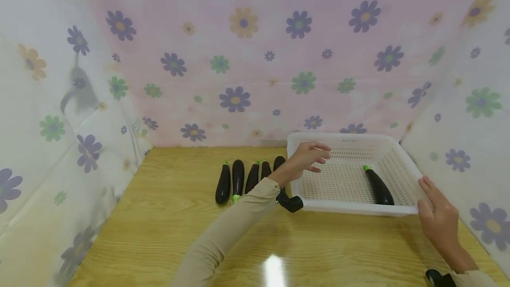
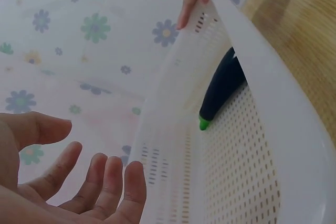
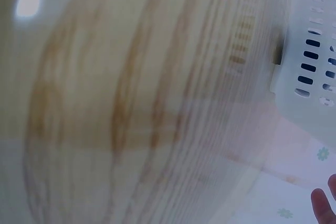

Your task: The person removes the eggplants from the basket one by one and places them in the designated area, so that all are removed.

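A white perforated plastic basket (image 1: 332,185) stands on the right of the table, with one dark eggplant (image 1: 379,187) lying at its right side, green stem end pointing away. My left hand (image 1: 302,161) hovers over the basket's left rim; in the left wrist view the fingers (image 2: 134,187) are spread and relaxed with nothing in them. At the basket's near right corner my right hand (image 1: 440,218) grips the rim. Only some fingertips (image 3: 319,203) of it show in the right wrist view. Left of the basket several eggplants (image 1: 222,184) lie in a row, some partly hidden by my left arm.
The wood-grain table (image 1: 167,220) carries everything. Flowered cloth (image 1: 243,65) hangs behind and on both sides, close to the basket's back and right. Dark wrist devices (image 1: 290,202) are strapped on both wrists.
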Demonstrator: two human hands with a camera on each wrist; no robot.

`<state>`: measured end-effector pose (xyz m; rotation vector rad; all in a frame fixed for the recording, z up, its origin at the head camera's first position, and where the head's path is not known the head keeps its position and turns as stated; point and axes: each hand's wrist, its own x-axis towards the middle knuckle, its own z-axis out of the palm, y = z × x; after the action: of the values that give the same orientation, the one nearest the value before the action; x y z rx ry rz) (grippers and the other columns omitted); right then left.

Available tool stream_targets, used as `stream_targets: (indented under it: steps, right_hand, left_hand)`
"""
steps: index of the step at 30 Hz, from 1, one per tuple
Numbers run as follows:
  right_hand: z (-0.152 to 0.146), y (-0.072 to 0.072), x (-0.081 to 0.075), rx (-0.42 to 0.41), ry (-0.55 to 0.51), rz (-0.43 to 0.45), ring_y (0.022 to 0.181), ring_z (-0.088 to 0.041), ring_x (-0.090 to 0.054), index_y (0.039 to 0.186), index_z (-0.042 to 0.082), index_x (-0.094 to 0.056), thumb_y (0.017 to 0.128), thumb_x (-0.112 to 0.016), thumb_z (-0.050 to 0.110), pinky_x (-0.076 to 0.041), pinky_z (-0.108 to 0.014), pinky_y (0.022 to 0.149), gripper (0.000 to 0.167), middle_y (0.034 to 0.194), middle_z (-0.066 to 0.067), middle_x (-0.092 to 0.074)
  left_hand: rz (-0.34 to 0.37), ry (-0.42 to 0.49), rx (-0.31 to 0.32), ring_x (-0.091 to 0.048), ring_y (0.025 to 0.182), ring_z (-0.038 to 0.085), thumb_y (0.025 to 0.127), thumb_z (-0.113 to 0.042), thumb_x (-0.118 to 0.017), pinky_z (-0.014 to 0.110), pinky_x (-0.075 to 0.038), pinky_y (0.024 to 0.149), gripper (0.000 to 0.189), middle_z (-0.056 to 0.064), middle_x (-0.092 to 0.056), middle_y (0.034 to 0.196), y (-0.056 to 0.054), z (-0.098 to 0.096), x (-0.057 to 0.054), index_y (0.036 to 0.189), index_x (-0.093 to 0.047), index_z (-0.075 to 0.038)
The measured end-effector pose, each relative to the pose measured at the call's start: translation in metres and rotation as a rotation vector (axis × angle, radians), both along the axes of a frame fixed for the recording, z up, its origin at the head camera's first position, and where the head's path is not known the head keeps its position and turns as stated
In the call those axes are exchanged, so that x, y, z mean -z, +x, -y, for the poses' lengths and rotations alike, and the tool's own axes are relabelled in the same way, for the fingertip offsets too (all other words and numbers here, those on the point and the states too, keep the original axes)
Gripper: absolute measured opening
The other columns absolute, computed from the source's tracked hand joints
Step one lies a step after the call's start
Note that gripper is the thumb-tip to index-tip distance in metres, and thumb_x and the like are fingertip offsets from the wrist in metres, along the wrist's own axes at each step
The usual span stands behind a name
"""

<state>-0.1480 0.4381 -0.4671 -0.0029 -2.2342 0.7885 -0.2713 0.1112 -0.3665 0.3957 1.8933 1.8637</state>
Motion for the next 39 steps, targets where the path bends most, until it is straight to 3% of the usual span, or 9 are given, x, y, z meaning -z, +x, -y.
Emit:
stream_targets:
  steps: [4, 13, 20, 27, 31, 39]
  right_hand:
    - [0.001, 0.002, -0.001, 0.001, 0.006, -0.004, 0.124, 0.009, -0.033, 0.131, 0.002, -0.055, 0.085, -0.041, 0.003, -0.020, -0.005, 0.099, 0.048, 0.135, -0.013, -0.051]
    - [0.002, 0.002, 0.003, 0.013, 0.014, 0.026, 0.125, 0.010, -0.031, 0.134, 0.004, -0.054, 0.086, -0.040, 0.003, -0.019, -0.004, 0.098, 0.049, 0.138, -0.010, -0.049]
    - [0.000, 0.003, 0.001, 0.030, 0.031, 0.026, 0.125, 0.010, -0.030, 0.135, 0.005, -0.053, 0.087, -0.040, 0.003, -0.019, -0.002, 0.096, 0.050, 0.137, -0.012, -0.049]
    - [0.003, 0.004, 0.001, 0.005, 0.023, 0.033, 0.126, 0.009, -0.029, 0.136, 0.005, -0.052, 0.087, -0.042, 0.000, -0.020, -0.002, 0.090, 0.050, 0.140, -0.009, -0.047]
    - [0.005, 0.004, 0.002, -0.002, 0.019, 0.017, 0.126, 0.009, -0.030, 0.135, 0.004, -0.053, 0.087, -0.042, 0.000, -0.021, -0.003, 0.093, 0.049, 0.141, -0.002, -0.047]
    - [0.003, 0.003, 0.000, -0.020, 0.030, -0.014, 0.127, 0.006, -0.032, 0.133, 0.003, -0.054, 0.088, -0.041, 0.000, -0.022, -0.002, 0.089, 0.048, 0.139, -0.007, -0.048]
  left_hand:
    - [0.012, -0.001, 0.013, -0.062, 0.094, 0.021, 0.090, -0.018, -0.065, 0.036, -0.056, 0.070, 0.021, -0.006, -0.063, 0.099, -0.004, -0.012, 0.005, 0.110, -0.068, -0.015]
    - [0.049, -0.020, 0.082, -0.061, 0.089, 0.020, 0.090, -0.018, -0.063, 0.052, -0.050, 0.086, 0.028, -0.001, -0.064, 0.095, -0.017, -0.041, 0.017, 0.115, -0.064, -0.007]
    - [0.069, -0.035, 0.082, -0.057, 0.082, 0.024, 0.085, -0.014, -0.063, 0.057, -0.048, 0.085, 0.029, 0.004, -0.060, 0.090, -0.024, -0.068, 0.033, 0.111, -0.065, -0.002]
    - [0.065, -0.091, 0.057, -0.058, 0.099, 0.036, 0.084, -0.012, -0.064, 0.055, -0.050, 0.081, 0.023, 0.018, -0.058, 0.108, -0.023, -0.088, 0.040, 0.106, -0.065, -0.004]
    - [0.089, -0.130, 0.034, -0.058, 0.101, 0.039, 0.082, -0.009, -0.066, 0.053, -0.052, 0.077, 0.024, 0.019, -0.060, 0.106, -0.022, -0.105, 0.039, 0.105, -0.065, -0.003]
    - [0.173, -0.149, 0.106, -0.059, 0.103, 0.040, 0.084, -0.006, -0.064, 0.053, -0.052, 0.078, 0.025, 0.024, -0.059, 0.110, -0.016, -0.126, 0.039, 0.106, -0.065, 0.004]
